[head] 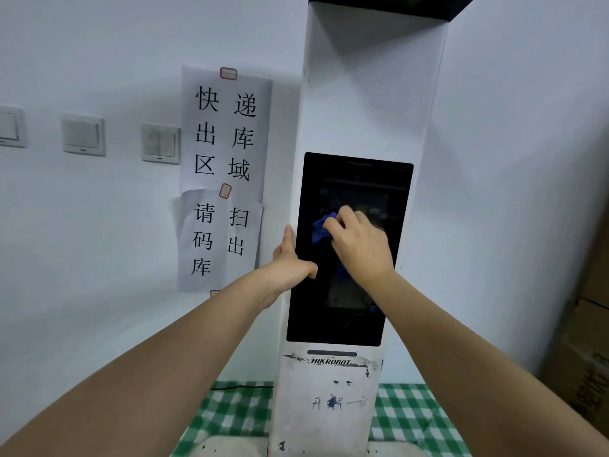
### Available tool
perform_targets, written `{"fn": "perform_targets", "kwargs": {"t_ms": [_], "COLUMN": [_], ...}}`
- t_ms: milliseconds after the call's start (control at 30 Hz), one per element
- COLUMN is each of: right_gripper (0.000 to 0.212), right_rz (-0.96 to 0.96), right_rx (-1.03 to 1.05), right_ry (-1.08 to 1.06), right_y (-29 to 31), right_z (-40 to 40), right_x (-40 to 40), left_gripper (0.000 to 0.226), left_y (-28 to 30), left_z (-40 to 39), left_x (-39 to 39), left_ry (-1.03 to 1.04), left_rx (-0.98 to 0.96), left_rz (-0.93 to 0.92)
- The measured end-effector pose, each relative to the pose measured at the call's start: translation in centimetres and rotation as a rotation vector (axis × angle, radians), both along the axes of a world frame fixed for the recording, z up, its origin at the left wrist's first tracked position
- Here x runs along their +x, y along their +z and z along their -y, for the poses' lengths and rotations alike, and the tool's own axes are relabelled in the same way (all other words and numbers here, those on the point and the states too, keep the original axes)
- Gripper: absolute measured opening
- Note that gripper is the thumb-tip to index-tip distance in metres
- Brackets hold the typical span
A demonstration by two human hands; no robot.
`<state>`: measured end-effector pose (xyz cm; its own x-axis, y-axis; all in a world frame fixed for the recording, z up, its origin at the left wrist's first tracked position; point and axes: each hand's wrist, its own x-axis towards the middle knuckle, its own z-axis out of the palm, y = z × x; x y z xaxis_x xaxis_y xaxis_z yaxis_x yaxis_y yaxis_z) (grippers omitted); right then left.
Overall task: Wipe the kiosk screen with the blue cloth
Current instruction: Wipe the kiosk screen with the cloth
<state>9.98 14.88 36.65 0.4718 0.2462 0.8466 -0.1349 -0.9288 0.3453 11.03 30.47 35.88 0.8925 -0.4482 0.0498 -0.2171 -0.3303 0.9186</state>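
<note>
A tall white kiosk [369,94] stands in front of me with a dark, switched-off screen [356,179] set in its front. My right hand [359,242] presses a crumpled blue cloth [321,229] against the middle of the screen; most of the cloth is hidden under the palm. My left hand [290,258] grips the kiosk's left edge beside the screen, thumb resting on the black glass and fingers wrapped around the side.
Paper signs [227,133] with printed characters are taped to the wall left of the kiosk, and three light switches [84,135] sit further left. Brown cardboard boxes [586,341] stand at the right. A green checked cloth [408,413] covers the surface below.
</note>
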Motion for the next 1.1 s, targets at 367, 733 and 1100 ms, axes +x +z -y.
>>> {"fn": "perform_targets", "kwargs": {"t_ms": [367,733,1100], "right_gripper": [0.041,0.041,0.034], "right_rz": [-0.024,-0.016,0.088], "right_rx": [-0.009,0.043,0.221], "right_ry": [0.036,0.083,0.068], "right_y": [-1.2,-1.8,-0.3], "right_z": [-1.3,-3.0,-3.9], "right_x": [0.2,1.0,1.3], "left_gripper": [0.100,0.101,0.100], "left_y": [-0.1,-0.3,-0.2], "left_z": [-0.3,-0.2,-0.5], "left_x": [0.3,0.6,0.4], "left_ry": [-0.021,-0.008,-0.025], "left_rx": [-0.010,-0.026,-0.038], "left_rz": [-0.010,0.006,0.009]}}
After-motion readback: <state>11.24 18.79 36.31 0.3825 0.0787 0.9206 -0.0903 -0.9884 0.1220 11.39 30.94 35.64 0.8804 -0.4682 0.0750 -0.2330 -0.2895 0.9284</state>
